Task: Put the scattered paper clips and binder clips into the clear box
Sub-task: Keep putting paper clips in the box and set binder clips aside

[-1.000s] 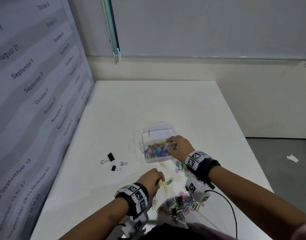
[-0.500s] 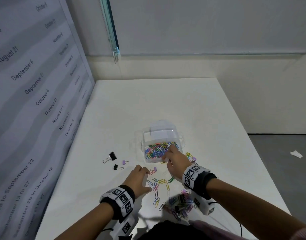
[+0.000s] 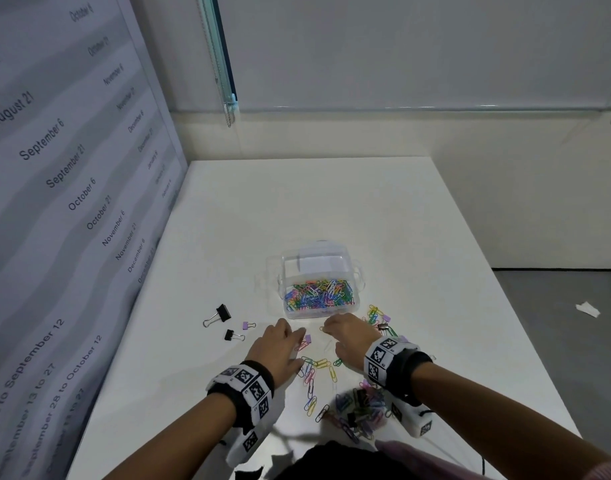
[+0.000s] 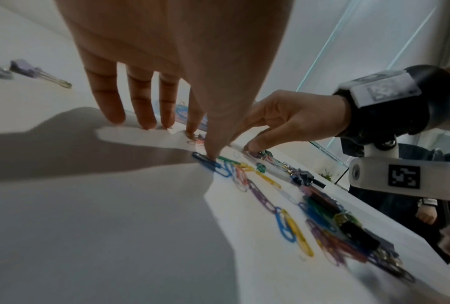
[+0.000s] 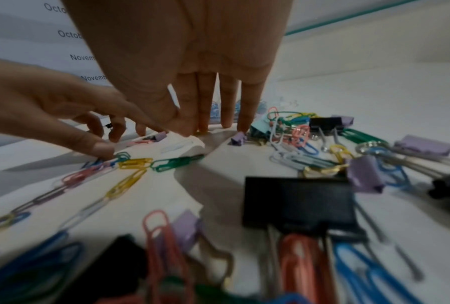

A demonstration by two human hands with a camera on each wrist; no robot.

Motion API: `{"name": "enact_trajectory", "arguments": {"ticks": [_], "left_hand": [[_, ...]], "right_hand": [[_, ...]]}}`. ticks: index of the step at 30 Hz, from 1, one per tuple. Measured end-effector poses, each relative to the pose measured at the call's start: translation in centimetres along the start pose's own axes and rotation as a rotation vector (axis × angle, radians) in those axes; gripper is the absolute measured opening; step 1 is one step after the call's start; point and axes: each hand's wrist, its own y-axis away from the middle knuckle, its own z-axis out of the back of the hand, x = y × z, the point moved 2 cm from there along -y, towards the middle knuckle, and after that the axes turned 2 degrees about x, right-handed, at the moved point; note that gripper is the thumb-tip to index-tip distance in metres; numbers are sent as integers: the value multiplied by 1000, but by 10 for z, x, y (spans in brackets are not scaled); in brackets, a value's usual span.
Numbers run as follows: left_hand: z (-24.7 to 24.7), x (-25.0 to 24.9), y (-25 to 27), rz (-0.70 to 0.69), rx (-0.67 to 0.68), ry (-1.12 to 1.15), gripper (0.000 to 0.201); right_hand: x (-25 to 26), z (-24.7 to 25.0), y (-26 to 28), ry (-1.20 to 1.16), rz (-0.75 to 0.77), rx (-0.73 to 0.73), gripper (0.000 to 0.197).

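Overhead, both hands' fingers (image 3: 331, 327) spread loose on a white table (image 3: 331, 202) beside grey walls.

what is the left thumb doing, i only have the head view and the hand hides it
Observer: In the left wrist view the left hand's thumb tip presses a blue paper clip onto the table. Its other fingers are straight.
Operator: and the right hand, holding anything
Observer: In the right wrist view the right hand has straight fingers with their tips on the table and no clip lifted. Its little finger is beside a small purple binder clip.
Operator: any big binder clip near that wrist
Observer: Yes, a large black binder clip lies on the table between the fingers and the wrist, among loose paper clips.
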Motion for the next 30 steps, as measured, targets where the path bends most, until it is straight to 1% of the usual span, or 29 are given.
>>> {"name": "enact_trajectory", "arguments": {"ticks": [3,7,9,11,14,17,18,20,22,24,28,30], "left_hand": [[-2,4,3,-35,1,1,60],[-4,9,8,-80,25,-19,55],[-3,9,8,-68,27,-35,56],[-1,6,5,-23,18,-34,61],[2,2,3,29,9,29,70],[2,-2,4,14,35,75,79],[1,-3,5,9,44,69,80],[0,-5,7,-3,50,46,77],[-1,-7,9,-27,38,23,69],[-3,-9,11,-60,22,-12,62],[-8,-7,17,-102,21,-54,56],[-9,-4,20,-129,34,-38,63]], "right_hand": [[1,-5,7,18,24,-8,49],[3,-11,17,3,84,59,44],[2,-11,20,-2,94,91,42],[1,-9,21,-36,95,69,42],[2,-8,21,-102,33,32,53],[6,-12,17,-69,-9,91,64],[7,-15,17,-72,-8,110,64],[11,-19,16,-99,4,133,55],[14,-23,16,-115,13,132,43],[16,-23,17,-132,13,118,37],[13,-17,16,-185,5,39,36],[11,-14,16,-197,5,5,37]]}}
